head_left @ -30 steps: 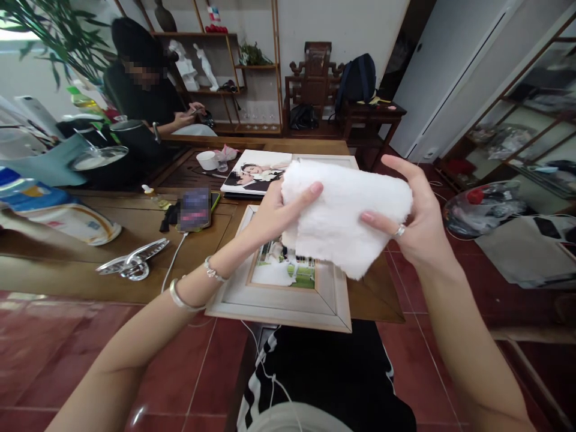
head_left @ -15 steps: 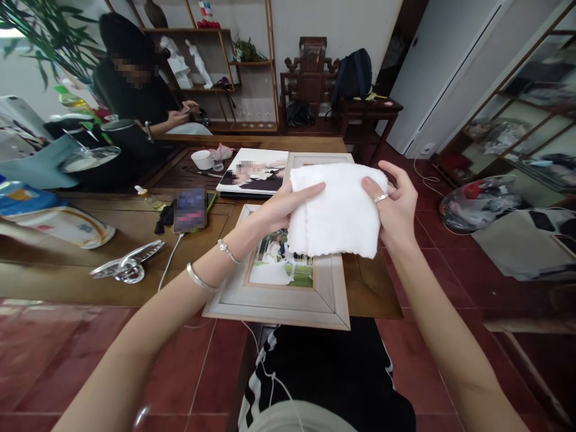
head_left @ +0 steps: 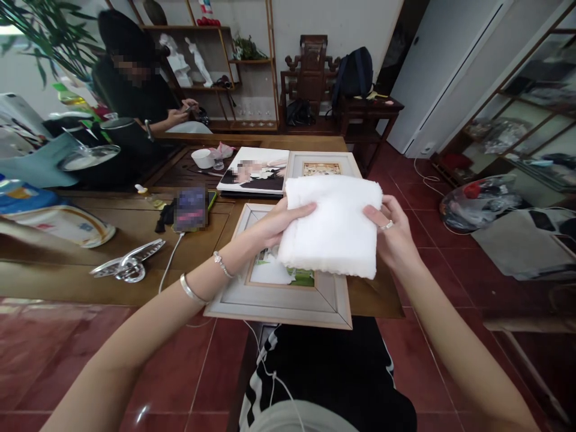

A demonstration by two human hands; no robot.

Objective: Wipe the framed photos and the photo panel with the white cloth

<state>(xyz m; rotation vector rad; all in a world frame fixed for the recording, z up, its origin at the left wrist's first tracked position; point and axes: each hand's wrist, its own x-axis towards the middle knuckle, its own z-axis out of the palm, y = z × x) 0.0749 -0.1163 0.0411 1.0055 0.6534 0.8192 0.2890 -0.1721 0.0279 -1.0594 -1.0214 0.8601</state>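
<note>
A folded white cloth [head_left: 333,228] is held up between both hands, above a framed photo. My left hand [head_left: 283,221] grips its left side with the thumb on top, fingers hidden underneath. On the right edge, my right hand [head_left: 392,231] pinches the cloth, its thumb on the near face. Beneath lies the picture frame [head_left: 274,303], pale with a wide border, its near edge jutting past the table. The cloth covers much of its photo; white and green parts show below. Behind the cloth lies a second pale frame [head_left: 348,162], partly hidden.
On the wooden table [head_left: 216,240] lie a photo album [head_left: 258,171], a charging phone [head_left: 191,209], a silver winged ornament [head_left: 130,263] and a blue-and-white pack [head_left: 54,216]. A white cup [head_left: 203,158] stands farther back. A seated person [head_left: 135,90] is at the far left.
Both hands have lowered the cloth toward me, and it now tilts flatter. The second frame's picture has come into view behind it, while more of the near photo is covered.
</note>
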